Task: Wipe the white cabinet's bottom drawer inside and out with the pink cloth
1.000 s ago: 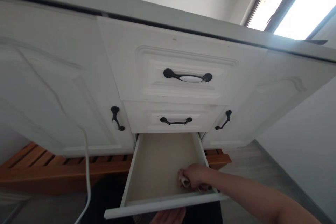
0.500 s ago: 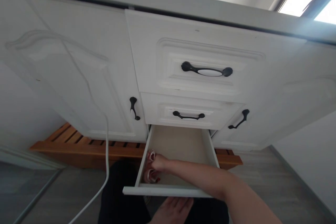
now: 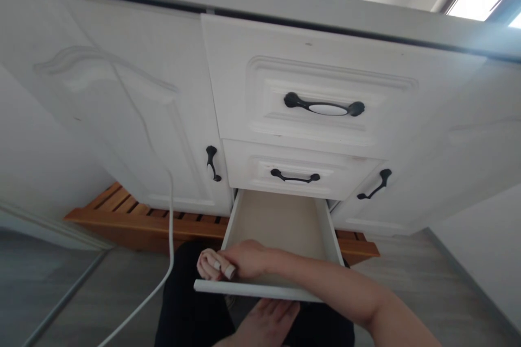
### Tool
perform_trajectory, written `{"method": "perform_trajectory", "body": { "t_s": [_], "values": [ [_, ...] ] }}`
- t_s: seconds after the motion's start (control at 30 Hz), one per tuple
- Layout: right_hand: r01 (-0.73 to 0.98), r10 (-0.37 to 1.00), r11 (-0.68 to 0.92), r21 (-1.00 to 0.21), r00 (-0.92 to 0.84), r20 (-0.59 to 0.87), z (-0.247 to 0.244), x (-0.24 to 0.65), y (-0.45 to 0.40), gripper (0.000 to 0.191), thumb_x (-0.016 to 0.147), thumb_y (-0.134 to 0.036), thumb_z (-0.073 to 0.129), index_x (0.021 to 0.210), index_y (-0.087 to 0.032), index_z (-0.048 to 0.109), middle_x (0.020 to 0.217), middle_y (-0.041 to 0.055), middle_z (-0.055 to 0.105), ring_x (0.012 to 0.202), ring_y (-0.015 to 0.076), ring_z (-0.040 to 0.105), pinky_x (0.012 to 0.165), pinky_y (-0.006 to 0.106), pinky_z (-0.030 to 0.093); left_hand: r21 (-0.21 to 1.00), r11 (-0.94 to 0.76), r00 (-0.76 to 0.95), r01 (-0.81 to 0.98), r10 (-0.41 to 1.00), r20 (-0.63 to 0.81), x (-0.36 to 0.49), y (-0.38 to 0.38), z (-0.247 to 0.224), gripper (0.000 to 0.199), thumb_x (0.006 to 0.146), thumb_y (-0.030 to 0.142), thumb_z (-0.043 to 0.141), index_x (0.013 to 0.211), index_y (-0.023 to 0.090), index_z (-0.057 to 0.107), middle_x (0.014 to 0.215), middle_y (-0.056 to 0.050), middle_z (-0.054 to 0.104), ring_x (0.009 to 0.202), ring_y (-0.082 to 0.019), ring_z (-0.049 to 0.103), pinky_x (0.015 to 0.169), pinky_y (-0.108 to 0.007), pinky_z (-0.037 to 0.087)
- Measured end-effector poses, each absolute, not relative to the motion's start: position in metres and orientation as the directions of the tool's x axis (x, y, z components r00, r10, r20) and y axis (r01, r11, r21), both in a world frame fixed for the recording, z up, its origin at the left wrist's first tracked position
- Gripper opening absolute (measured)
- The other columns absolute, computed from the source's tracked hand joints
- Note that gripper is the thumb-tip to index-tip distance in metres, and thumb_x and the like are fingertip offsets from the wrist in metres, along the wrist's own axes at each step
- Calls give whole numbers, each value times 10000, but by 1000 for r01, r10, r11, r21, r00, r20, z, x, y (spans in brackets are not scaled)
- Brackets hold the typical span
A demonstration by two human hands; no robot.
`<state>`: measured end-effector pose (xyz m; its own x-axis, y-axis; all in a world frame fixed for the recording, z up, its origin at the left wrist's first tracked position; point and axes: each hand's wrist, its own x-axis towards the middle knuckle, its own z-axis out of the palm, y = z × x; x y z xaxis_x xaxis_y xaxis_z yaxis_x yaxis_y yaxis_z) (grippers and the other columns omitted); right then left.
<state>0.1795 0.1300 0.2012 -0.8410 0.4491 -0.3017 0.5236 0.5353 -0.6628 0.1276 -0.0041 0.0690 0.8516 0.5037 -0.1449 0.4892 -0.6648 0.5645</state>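
The bottom drawer [image 3: 260, 290] of a white cabinet is pulled out. My right hand [image 3: 246, 259] reaches over its left front corner, closed on a rolled pinkish-beige cloth [image 3: 214, 265]; its fingertips are partly hidden behind the roll. Below the drawer front, my left hand [image 3: 268, 320] lies with its fingers stretched out against the drawer's underside edge, holding nothing. The pale drawer bottom shows behind my right forearm.
Above the open drawer are two closed drawers with dark handles [image 3: 324, 105]. A white cable [image 3: 171, 227] hangs down at the left. An orange-brown slatted wooden platform [image 3: 142, 227] runs under the cabinet, and my knees are below the drawer.
My right hand has come up and left from inside the drawer with the cloth roll. The reddish items seen at the drawer's left side no longer show. My left hand stays below the front.
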Motion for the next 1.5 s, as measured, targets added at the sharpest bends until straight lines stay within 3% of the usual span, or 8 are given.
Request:
{"method": "perform_trajectory", "body": {
  "t_s": [0.1,0.23,0.4,0.63,0.8,0.97,1.23,1.5],
  "values": [
    [496,405,699,-515,-868,-287,218,174,127,371,879,-355,618,1236,-260,584,1042,28,755,889,234,700,587,261,348,586,-651,852,483,504,-142,126,-5,64,860,959,578,510,1614,270,47,1649,-127,329,1509,-314,333,1248,-516,272],
    [447,376,732,-515,-894,-243,226,168,126,500,913,-314,582,1404,-329,492,1161,18,745,996,230,705,622,251,380,581,-625,835,521,513,-198,127,-4,73,829,955,548,533,1611,254,120,1643,-134,341,1506,-316,334,1247,-525,265],
    [371,316,705,-604,-927,-201,232,181,133,459,858,-232,657,1309,-298,604,1216,9,716,1103,226,660,726,231,424,593,-611,839,524,490,-237,128,-1,90,786,974,493,510,1610,233,127,1663,-127,303,1545,-281,250,1276,-500,187],
    [459,347,528,-715,-885,-312,268,294,114,419,846,-183,646,1245,-292,713,1083,13,706,973,186,647,826,237,451,570,-566,794,596,520,-314,129,1,95,757,918,342,592,1588,286,245,1645,-93,351,1504,-347,333,1228,-529,315],
    [581,741,52,-813,-568,-358,296,380,44,249,854,-248,568,855,-343,799,1171,16,665,1124,198,626,982,296,455,576,-559,798,596,493,-347,130,0,97,773,890,227,613,1580,287,269,1614,-81,408,1470,-308,407,1228,-505,323],
    [803,935,-88,-589,-136,-326,280,431,-11,193,790,-278,623,667,-343,756,996,50,640,945,232,640,881,359,487,527,-616,806,585,516,-292,126,-1,100,811,883,157,610,1587,301,235,1604,-52,426,1467,-261,418,1220,-456,346],
    [756,969,-198,-624,246,-10,231,461,-42,229,828,-342,578,937,-337,779,1063,82,643,1007,266,664,919,388,526,417,-736,835,534,536,-124,126,17,104,837,866,171,589,1600,265,197,1611,-59,410,1457,-258,435,1224,-426,355],
    [720,943,-38,-693,255,213,193,456,-21,315,825,-271,578,1077,-319,760,1176,97,628,1114,275,645,995,404,519,277,-715,751,642,659,-40,147,101,134,762,812,119,534,1543,207,338,1562,-73,495,1406,-238,479,1203,-430,343]
  ]
}}
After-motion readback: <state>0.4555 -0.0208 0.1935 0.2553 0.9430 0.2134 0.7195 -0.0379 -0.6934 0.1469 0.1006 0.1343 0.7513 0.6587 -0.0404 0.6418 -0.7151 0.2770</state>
